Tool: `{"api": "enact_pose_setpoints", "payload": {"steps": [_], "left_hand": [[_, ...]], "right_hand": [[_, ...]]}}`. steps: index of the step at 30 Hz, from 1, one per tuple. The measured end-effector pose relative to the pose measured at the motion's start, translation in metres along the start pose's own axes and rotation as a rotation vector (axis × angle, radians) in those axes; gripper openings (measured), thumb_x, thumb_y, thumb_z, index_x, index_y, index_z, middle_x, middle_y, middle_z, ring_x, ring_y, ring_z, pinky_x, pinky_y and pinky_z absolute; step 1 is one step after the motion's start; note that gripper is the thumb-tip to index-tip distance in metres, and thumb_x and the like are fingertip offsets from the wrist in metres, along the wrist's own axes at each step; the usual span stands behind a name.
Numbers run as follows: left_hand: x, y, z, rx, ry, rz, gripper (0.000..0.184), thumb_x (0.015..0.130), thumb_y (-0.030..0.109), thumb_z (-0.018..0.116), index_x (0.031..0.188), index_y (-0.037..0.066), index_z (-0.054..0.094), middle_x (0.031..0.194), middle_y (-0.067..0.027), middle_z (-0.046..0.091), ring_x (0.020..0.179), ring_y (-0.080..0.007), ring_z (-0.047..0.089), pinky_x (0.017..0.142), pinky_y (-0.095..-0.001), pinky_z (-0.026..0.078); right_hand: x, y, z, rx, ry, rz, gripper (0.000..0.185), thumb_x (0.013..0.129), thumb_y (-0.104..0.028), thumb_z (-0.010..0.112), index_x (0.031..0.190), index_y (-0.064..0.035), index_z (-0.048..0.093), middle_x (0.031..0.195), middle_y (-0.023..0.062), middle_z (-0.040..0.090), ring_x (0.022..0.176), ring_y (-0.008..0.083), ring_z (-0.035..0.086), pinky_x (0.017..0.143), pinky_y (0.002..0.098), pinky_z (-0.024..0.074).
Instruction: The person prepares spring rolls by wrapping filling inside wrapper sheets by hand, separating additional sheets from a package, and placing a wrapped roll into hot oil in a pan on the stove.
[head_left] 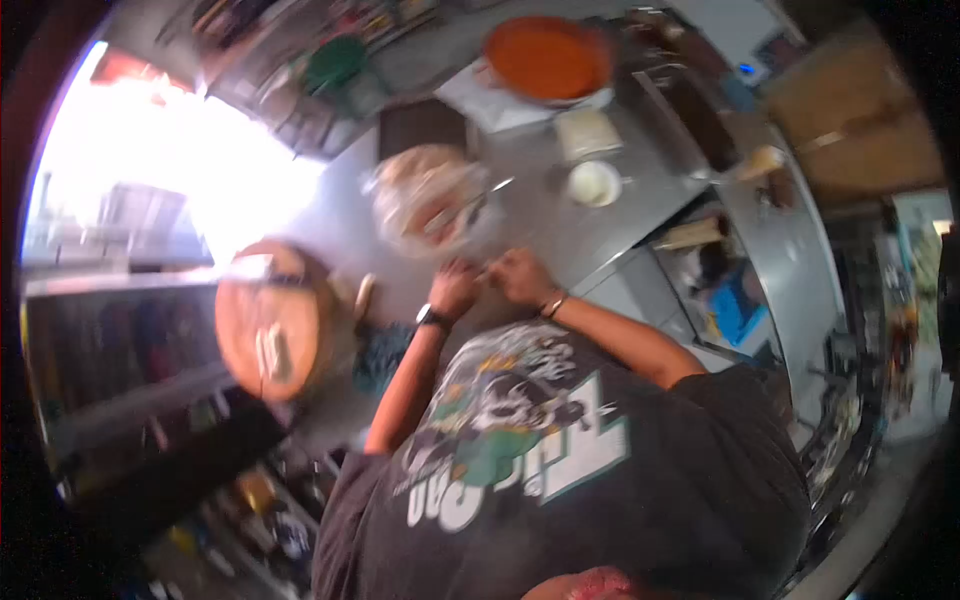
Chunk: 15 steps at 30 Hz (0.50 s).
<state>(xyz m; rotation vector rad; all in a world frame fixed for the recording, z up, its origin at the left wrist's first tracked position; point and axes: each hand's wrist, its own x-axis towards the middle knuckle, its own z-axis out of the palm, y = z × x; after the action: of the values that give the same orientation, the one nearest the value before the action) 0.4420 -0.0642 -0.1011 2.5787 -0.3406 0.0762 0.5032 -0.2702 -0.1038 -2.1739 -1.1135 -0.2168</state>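
Handwork at the desk (pixel 640 205). A clear plastic bag (pixel 430 205) lies just far of the left hand (pixel 454 288); the right hand (pixel 518 277) is close beside it. Steady wrists would suit such close work. Blur hides whether either hand's fingers are apart or clamped, and any item between.

This looks like a kitchen, with a steel counter (pixel 540 222), round wooden board (pixel 240 335) and orange basin (pixel 548 60).
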Motion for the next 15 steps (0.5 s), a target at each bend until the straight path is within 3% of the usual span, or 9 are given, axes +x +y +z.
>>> {"api": "enact_pose_setpoints", "payload": {"steps": [6,10,13,15], "left_hand": [[0.007,0.001,-0.014,-0.035,-0.009,-0.042,0.021,0.08,0.024,0.065,0.095,0.014,0.075,0.1,-0.0067,0.066,0.105,-0.0287,0.057,0.095,-0.0432,0.043],[0.017,0.007,-0.028,-0.009,-0.1,-0.056,0.019,0.081,0.025,0.067,0.093,0.013,0.076,0.098,-0.007,0.067,0.102,-0.0286,0.06,0.093,-0.0418,0.045],[0.019,0.002,-0.021,-0.017,-0.077,-0.05,0.02,0.081,0.023,0.065,0.095,0.013,0.074,0.096,-0.0076,0.066,0.101,-0.0296,0.06,0.093,-0.0409,0.045],[0.016,0.002,-0.012,-0.02,-0.036,-0.083,0.019,0.082,0.023,0.065,0.096,0.014,0.074,0.099,-0.0071,0.065,0.102,-0.0287,0.059,0.093,-0.0414,0.044]], "right_hand": [[0.014,-0.012,-0.021,0.054,-0.062,0.029,0.023,0.085,-0.017,0.067,0.107,-0.0144,0.061,0.094,0.0081,0.063,0.093,0.0297,0.059,0.081,0.0432,0.0455],[0.013,-0.004,-0.021,0.036,-0.027,-0.158,0.023,0.084,-0.013,0.067,0.106,-0.013,0.061,0.097,0.0097,0.062,0.094,0.0305,0.059,0.083,0.0433,0.0463],[0.003,0.007,-0.007,-0.04,-0.021,-0.085,0.022,0.084,-0.01,0.066,0.105,-0.0126,0.061,0.098,0.011,0.061,0.093,0.0317,0.059,0.083,0.0435,0.0468],[0.004,0.001,-0.011,-0.051,-0.003,0.072,0.024,0.081,-0.015,0.072,0.103,-0.0127,0.062,0.097,0.0061,0.063,0.095,0.0295,0.058,0.086,0.043,0.0451]]}}
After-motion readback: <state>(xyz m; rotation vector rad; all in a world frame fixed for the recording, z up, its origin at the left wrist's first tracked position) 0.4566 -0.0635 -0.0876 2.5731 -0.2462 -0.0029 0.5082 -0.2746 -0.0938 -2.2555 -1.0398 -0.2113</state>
